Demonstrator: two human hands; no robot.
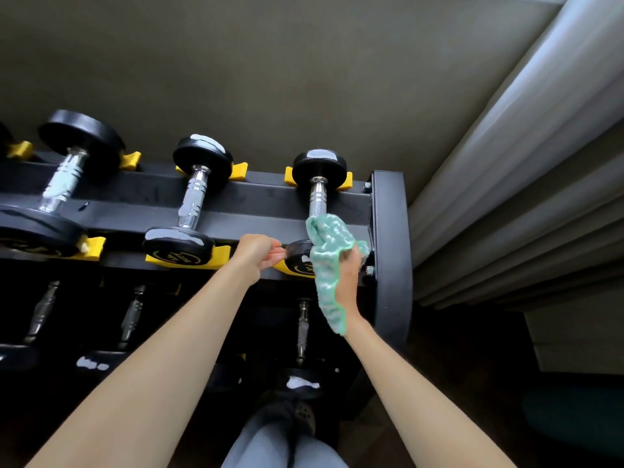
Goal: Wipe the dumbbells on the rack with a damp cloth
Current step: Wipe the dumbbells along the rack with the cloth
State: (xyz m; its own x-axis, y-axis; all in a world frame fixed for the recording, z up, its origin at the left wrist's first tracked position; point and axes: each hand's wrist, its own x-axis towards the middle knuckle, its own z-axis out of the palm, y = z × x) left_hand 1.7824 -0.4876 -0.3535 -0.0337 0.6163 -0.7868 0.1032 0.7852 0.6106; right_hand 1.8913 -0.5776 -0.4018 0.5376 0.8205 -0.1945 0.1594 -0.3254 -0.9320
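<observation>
At the right end of the rack's [236,197] top tier, reaches up and forward with both bare forearms. Grips the green cloth [329,261] in the right hand [349,271], fingers curled behind it, and presses it over the near head of the right dumbbell [317,197], with folds lapping onto the chrome handle and a tail hanging past the wrist. Sets the left hand [258,253] just left of that head, fingers curled, tips at its rim; cannot tell whether pinching or only touching.

Hides most of that near head and its yellow cradle [290,270] under cloth and hands. Loses part of the large dumbbell [64,184] at the left frame edge. Sinks the lower-tier dumbbells [303,329] in shadow, showing only handles and pale glints. Blurs the lettering on the head faces beyond reading.

Works just beside the black end post [391,231] on the right, with a pleated curtain [523,163] close beyond. Leaves open rail between the right dumbbell and the middle dumbbell [194,197], and bare wall [270,62] behind the far heads. Shows a grey trouser leg [266,440] and a shoe [304,413] below.
</observation>
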